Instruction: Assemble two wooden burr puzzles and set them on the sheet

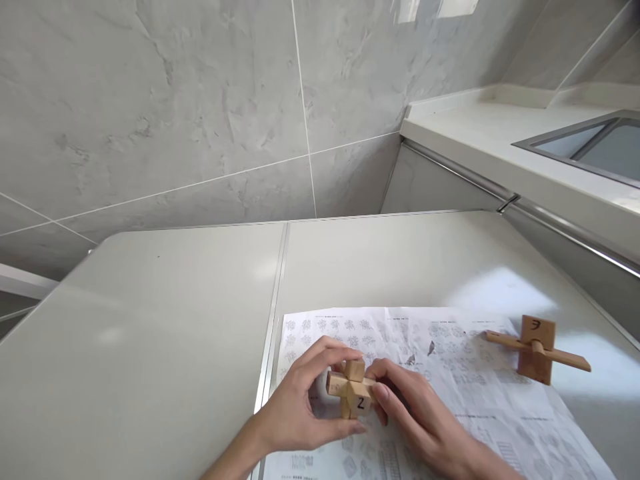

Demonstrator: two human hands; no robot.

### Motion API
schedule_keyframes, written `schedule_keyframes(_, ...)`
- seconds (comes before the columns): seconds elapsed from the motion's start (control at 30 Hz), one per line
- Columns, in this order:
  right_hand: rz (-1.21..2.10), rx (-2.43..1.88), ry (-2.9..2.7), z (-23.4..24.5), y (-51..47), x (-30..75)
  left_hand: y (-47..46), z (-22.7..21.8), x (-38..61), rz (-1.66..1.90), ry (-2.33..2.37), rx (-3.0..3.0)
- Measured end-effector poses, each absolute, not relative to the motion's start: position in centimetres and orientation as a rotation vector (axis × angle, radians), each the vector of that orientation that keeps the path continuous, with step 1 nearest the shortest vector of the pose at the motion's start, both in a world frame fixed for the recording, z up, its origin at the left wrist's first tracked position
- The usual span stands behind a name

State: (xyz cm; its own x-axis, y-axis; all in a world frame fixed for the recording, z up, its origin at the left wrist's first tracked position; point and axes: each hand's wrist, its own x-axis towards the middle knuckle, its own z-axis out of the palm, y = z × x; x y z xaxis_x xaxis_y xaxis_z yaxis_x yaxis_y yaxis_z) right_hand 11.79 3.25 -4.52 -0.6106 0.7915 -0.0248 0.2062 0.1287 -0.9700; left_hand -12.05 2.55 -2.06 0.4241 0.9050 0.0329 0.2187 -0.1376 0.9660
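Note:
A wooden burr puzzle (354, 390) of interlocked blocks, with a "2" written on one face, is held just above a printed sheet. My left hand (305, 393) grips it from the left, fingers over its top and thumb along its underside. From the right, my right hand (415, 410) pinches the block that sticks out on that side. Part of the puzzle is hidden behind the fingers. The paper sheet (450, 380) lies creased beneath both hands and carries rows of small puzzle diagrams.
To the right, another wooden puzzle (536, 350) marked "3" rests on the sheet's edge, with a long bar through it. The white folding table (200, 333) has a seam left of the sheet. A counter with a sink (590, 143) stands at right, and a grey tiled wall (200, 100) rises behind.

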Motion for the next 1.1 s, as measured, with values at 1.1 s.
schedule_keyframes(1.1,1.793,-0.846,-0.197,-4.5,6.6,16.6,3.0,-1.5,-12.0,0.795,1.139,1.587)
